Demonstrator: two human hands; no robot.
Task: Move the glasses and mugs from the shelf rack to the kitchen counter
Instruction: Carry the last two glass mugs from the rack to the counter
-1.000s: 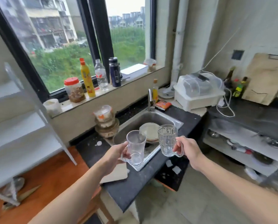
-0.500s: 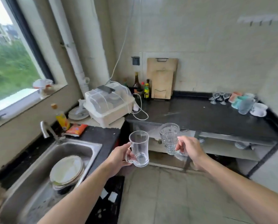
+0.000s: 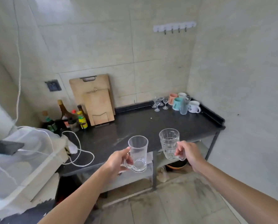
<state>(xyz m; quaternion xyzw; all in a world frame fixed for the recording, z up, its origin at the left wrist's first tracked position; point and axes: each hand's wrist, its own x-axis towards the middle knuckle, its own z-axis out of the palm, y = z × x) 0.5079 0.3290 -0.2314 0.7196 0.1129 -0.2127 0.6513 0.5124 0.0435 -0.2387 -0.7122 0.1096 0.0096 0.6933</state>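
Both hands carry a mug by its handle. The fingers of the left hand (image 3: 117,160) curl round the handle of a plain glass mug (image 3: 138,152), and those of the right hand (image 3: 189,153) pinch the handle of a patterned glass mug (image 3: 169,143). Both mugs are upright, mouths up and long axes vertical, side by side but apart, held in the air over the near edge of the dark counter (image 3: 135,125). The counter lies ahead of the hands and a little below the mugs' bases, so setting them down looks like a reach forward and then a lowering. The stemmed glasses (image 3: 160,102) and coloured mugs (image 3: 177,102) already stand in the far right corner. The right hand is the nearer to that group, with bare counter between.
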